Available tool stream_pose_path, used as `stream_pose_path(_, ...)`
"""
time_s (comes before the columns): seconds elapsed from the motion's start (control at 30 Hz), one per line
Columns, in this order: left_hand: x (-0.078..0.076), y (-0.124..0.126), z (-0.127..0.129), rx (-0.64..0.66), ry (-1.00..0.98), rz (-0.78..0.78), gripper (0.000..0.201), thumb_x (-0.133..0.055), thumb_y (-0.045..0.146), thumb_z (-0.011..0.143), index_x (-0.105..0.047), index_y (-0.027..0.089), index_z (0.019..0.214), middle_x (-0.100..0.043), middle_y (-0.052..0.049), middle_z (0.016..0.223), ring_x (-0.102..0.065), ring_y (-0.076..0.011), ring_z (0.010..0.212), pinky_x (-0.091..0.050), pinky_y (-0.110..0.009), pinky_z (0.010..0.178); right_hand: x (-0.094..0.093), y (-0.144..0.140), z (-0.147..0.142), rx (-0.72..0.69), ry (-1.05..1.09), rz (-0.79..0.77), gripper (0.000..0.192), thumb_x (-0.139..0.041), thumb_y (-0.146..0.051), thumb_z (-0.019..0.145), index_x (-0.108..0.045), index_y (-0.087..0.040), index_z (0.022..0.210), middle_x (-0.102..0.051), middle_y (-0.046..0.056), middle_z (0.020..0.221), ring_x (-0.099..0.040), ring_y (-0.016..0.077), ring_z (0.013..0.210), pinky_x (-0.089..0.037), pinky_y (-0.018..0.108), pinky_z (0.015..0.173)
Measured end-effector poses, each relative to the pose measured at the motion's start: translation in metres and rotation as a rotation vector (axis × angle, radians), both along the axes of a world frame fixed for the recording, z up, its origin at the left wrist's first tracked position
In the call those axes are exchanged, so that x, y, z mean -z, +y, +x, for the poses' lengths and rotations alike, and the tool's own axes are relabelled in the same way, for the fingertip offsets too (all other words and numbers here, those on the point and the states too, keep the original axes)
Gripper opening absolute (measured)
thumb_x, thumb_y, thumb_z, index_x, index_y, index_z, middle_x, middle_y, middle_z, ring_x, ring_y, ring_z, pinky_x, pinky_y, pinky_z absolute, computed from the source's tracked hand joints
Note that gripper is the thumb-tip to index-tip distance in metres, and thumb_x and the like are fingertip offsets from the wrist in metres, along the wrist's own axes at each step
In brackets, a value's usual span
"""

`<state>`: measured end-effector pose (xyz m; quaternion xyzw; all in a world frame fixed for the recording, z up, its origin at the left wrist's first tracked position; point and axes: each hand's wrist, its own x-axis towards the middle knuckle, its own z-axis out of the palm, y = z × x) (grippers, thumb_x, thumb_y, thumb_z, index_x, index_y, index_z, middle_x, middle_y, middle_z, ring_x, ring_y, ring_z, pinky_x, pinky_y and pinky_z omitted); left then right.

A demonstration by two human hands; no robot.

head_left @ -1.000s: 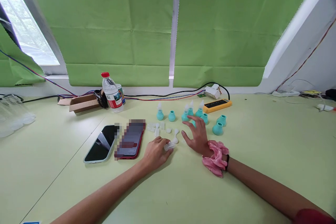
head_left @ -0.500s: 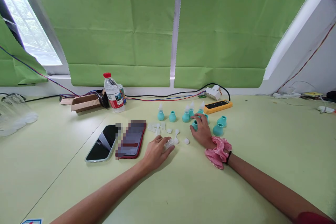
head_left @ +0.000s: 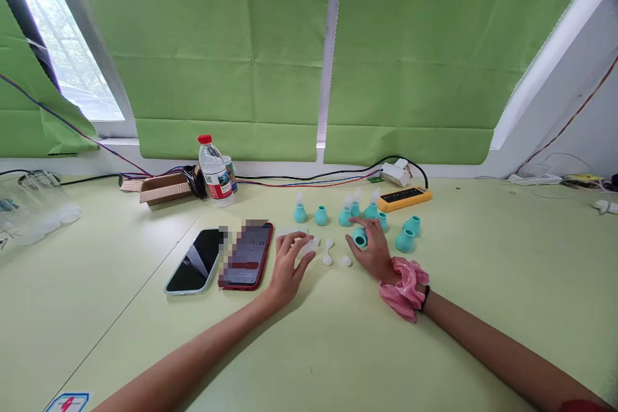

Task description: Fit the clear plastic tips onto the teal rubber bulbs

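My right hand [head_left: 374, 251] has its fingers and thumb round a small teal rubber bulb [head_left: 360, 238], tilted with its round mouth facing me. My left hand [head_left: 288, 267] is at the small clear plastic pieces [head_left: 311, 246], thumb and fingers apart; some pieces are partly hidden behind it. Between the hands lie a white spoon-shaped piece [head_left: 327, 252] and a small whitish piece [head_left: 346, 261]. Behind stand teal bulbs with clear pointed tips, one at the left [head_left: 300, 212], and a bulb without a tip [head_left: 321, 215]. Two more open bulbs [head_left: 404, 240] stand right of my right hand.
Two phones, one pale-edged [head_left: 193, 264] and one red-cased [head_left: 248, 257], lie left of my left hand. Farther back are a water bottle [head_left: 215, 174], a cardboard tray [head_left: 165, 189], cables and a yellow-orange device [head_left: 404, 198]. Clear plastic containers [head_left: 38, 206] lie far left.
The bulb in my right hand has turned so its mouth faces me. My left hand has moved forward over the clear pieces and its fingers have spread. The view has shifted slightly.
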<state>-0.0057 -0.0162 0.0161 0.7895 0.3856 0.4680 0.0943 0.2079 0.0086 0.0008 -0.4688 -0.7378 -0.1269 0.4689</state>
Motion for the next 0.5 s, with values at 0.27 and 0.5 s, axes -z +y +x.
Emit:
stream_pose_path(0.27, -0.011, -0.008, 0.006, 0.157, -0.346, -0.342, 0.024, -0.056, 0.029, 0.072, -0.054, 0.016, 0.092, -0.055, -0.002, 0.077, -0.05, -0.0099, 0.063, -0.044, -0.024, 0.062, -0.006, -0.041, -0.044, -0.295, -0.071, -0.185, 0.005, -0.043, -0.018, 0.077, -0.043, -0.02, 0.072, -0.052, 0.003, 0.067, -0.049, 0.0157, 0.065, -0.039, 0.028, 0.06)
stream_pose_path(0.5, -0.02, -0.01, 0.006, 0.359, -0.674, -0.831, 0.034, -0.069, 0.031, 0.057, -0.057, 0.01, 0.08, -0.06, -0.002, 0.059, -0.055, -0.0127, 0.055, -0.047, -0.029, 0.061, -0.003, -0.046, -0.047, -0.156, -0.078, -0.346, 0.025, -0.048, -0.02, 0.065, -0.035, -0.019, 0.086, -0.048, -0.001, 0.066, -0.049, 0.0146, 0.054, -0.037, 0.025, 0.052)
